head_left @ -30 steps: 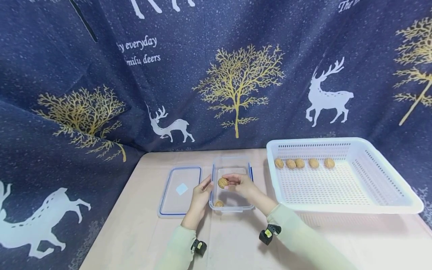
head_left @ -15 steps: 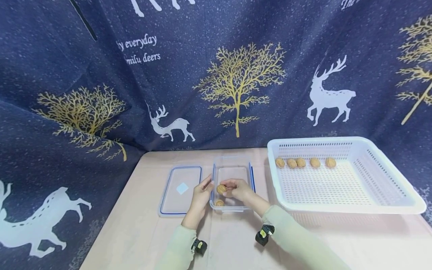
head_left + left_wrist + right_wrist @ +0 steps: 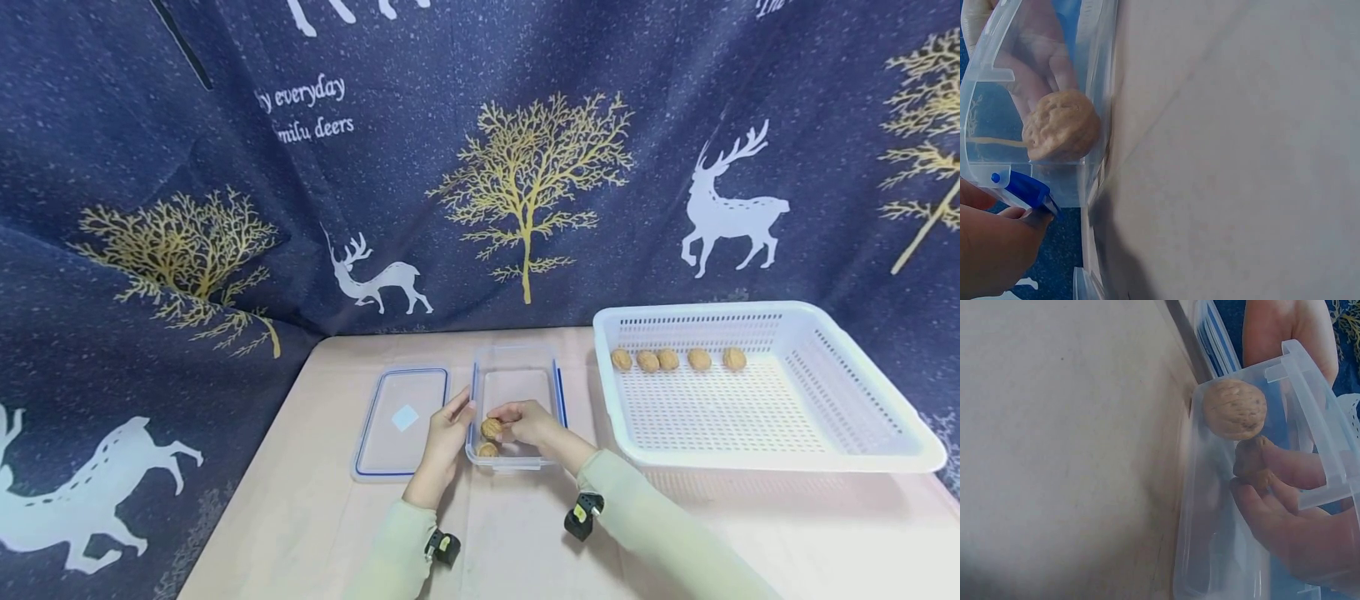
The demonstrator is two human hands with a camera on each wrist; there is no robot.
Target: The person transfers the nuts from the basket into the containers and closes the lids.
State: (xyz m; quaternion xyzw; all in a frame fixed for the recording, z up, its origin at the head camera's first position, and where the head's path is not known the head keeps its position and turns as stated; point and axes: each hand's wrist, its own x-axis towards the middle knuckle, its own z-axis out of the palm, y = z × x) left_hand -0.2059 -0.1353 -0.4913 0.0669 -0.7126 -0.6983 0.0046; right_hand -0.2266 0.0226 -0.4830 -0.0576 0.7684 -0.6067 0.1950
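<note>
A clear plastic food container (image 3: pixel 525 461) with blue latches stands on the table. My right hand (image 3: pixel 534 423) reaches down inside it and pinches a walnut (image 3: pixel 491 429) between thumb and fingers; in the right wrist view this walnut (image 3: pixel 1249 457) is partly covered by the fingertips. Close beside it, another walnut (image 3: pixel 487 450) lies in the front left corner, seen large through the wall in the left wrist view as a wrinkled brown walnut (image 3: pixel 1063 128). My left hand (image 3: pixel 444 437) holds the container's left side, its fingers by a blue latch (image 3: pixel 1027 189).
The container's lid (image 3: pixel 401 425), with a blue seal and pale square label, lies flat to the left. At right stands a large white perforated basket (image 3: pixel 765 462) with several walnuts (image 3: pixel 699 359) along its back. A dark blue printed cloth (image 3: pixel 390 183) hangs behind the table.
My right hand has lowered the walnut into the container and toward its front left corner, near the other walnut. The left hand has stayed at the container's side.
</note>
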